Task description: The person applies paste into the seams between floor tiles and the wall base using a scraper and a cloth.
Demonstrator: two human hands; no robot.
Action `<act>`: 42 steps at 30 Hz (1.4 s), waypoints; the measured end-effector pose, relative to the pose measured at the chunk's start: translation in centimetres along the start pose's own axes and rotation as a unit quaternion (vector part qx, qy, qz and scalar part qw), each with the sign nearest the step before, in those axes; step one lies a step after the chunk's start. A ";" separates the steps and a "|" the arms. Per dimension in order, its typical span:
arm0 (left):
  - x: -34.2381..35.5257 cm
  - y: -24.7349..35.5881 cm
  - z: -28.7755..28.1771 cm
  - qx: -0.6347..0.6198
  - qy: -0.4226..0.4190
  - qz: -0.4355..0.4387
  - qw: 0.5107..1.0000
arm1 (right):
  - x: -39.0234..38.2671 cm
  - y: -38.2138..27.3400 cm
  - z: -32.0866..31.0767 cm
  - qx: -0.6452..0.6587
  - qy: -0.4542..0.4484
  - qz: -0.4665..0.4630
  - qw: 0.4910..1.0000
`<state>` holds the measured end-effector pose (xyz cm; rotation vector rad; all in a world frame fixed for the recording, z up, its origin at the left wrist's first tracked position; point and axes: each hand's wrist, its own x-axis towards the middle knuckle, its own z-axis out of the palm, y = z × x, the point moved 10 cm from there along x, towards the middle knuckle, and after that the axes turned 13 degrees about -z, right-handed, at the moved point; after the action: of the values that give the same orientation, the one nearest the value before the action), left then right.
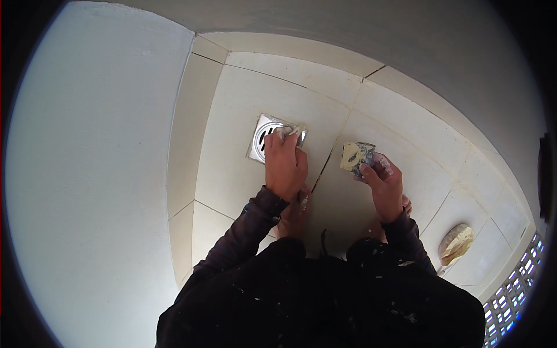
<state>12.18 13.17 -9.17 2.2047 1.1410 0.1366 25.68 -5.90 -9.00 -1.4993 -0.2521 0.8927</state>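
A square, shiny metal floor drain cover (261, 138) with dark slots is set among the pale floor tiles. My left hand (285, 165) reaches down over its right side, fingers bent together at the far right corner. Whitish paste coats those fingertips; whatever they may hold is hidden. To the right, above the tiles, my right hand (386, 184) grips a small flat square piece (357, 158), dark grey and smeared with cream-coloured paste. Thumb and fingers close on its near right edge. I cannot tell what kind of tool or scrap it is.
Dark joints run between the tiles (272, 87). A plain pale wall (98, 174) rises at left, and a grey wall (441, 64) curves along the far side. My bare feet stand under my arms. A rounded container of cream paste (457, 243) sits at right, near a latticed opening (513, 290).
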 end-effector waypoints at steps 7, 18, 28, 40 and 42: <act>1.9 -3.7 -4.6 0.064 0.142 -0.051 0.986 | 0.0 0.2 -0.4 -0.007 0.003 0.001 1.000; 1.0 -0.1 -1.3 0.052 0.060 0.005 0.997 | 0.1 0.0 0.1 0.000 0.000 0.003 1.000; -1.0 2.2 -1.1 0.056 0.009 0.089 0.994 | 0.1 -0.4 -0.1 0.002 0.006 -0.011 1.000; -2.3 0.9 -0.6 0.195 -0.027 0.144 0.970 | 0.2 -0.4 -0.1 0.017 0.008 -0.005 1.000; -3.3 0.5 -0.9 0.189 -0.027 0.148 0.970 | 0.2 -0.3 0.0 0.019 0.005 -0.009 1.000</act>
<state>10.19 10.91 -7.55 2.6931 0.8536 -0.0176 25.95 -5.71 -8.84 -1.4642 -0.2393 0.8717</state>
